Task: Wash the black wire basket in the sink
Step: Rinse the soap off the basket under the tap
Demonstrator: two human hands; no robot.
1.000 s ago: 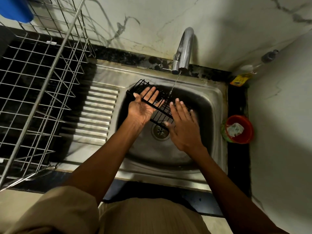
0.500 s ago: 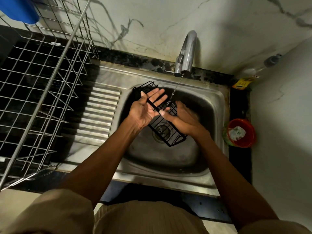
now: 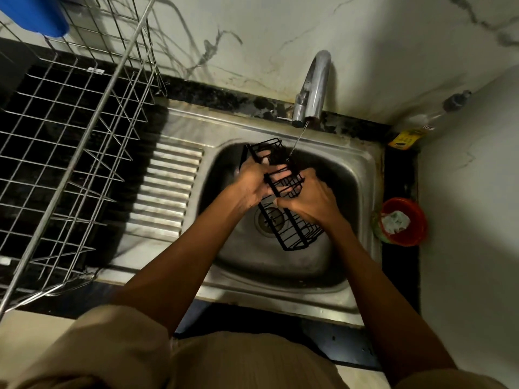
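Note:
A long black wire basket (image 3: 292,231) hangs over the steel sink (image 3: 280,265), running from the back left of the bowl down toward the drain. My left hand (image 3: 250,183) grips its upper part from the left, fingers wrapped through the wires. My right hand (image 3: 311,200) clasps its middle from the right. A thin stream of water from the tap (image 3: 311,88) falls onto the basket's top end. The basket's lower end sticks out below my right hand, above the drain.
A large metal wire dish rack (image 3: 70,153) stands on the left over the black counter, with a blue object (image 3: 36,12) at its top. A ribbed drainboard (image 3: 168,192) lies beside the bowl. A red bowl (image 3: 404,223) and a bottle (image 3: 421,122) sit at the right.
The basket has swung from lying across the bowl to pointing lengthwise toward me. Both hands went from flat, open fingers against it to closed grips around it.

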